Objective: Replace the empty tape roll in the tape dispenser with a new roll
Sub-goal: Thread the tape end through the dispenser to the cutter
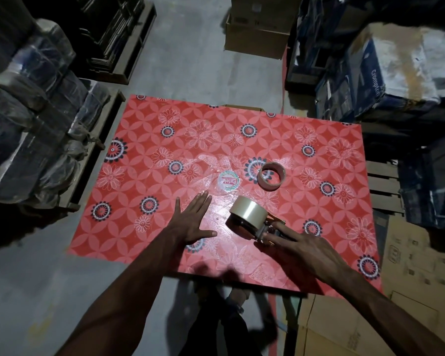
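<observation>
The tape dispenser (263, 224) lies on the red flowered table (144, 191) with a full clear tape roll (247, 210) mounted in it. My right hand (296, 246) rests on the dispenser's handle, fingers stretched over it. My left hand (190, 219) lies flat on the table, fingers spread, just left of the roll and holding nothing. The empty brown cardboard core (271, 175) sits on the table behind the dispenser. A clear plastic wrapper with a round label (228, 181) lies to the left of the core.
Wrapped bundles on a pallet (31, 140) stand left of the table. Blue cartons (385, 73) are stacked at the right, brown cardboard boxes (409, 291) at the lower right and another (257, 32) at the back. Grey concrete floor (180, 60) surrounds the table.
</observation>
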